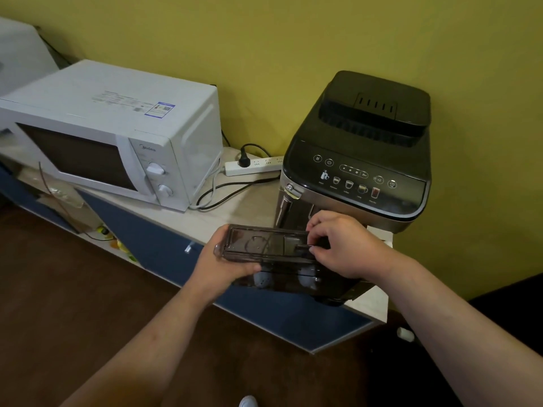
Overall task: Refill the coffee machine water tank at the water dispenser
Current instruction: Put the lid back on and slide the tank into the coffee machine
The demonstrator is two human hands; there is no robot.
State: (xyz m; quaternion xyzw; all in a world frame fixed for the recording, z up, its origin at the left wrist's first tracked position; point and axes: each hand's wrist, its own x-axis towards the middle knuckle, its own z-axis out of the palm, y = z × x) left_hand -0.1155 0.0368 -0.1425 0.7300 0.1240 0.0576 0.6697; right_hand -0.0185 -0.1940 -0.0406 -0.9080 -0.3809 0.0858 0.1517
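Left hand [226, 265] grips the left end of the water tank [264, 245], fingers curled under it and thumb on the near side, so it carries most of the weight. The right hand [343, 245] is at the other end, where its thumb and fingertips pinch a small dark part on the top edge; I cannot tell if this part is a handle or a lid catch. The tank is in the air, just in front of the coffee machine [361, 148] and above the front edge of the worktop [235, 207]. I judge that two hands are used because the tank is long and narrow and would tip if held at one end only.

The tank is a box of smoky, half-transparent plastic with rounded corners and smooth, shiny walls. It seems to hold little or no water, but this is not sure. The coffee machine is glossy black on top, with a metal-coloured front and a row of printed drink icons. Beside it a white power strip [255, 165] lies by the yellow wall, and a white microwave [111, 133] with two round knobs stands further left. No water dispenser is in view, so carrying the tank there is not yet done.
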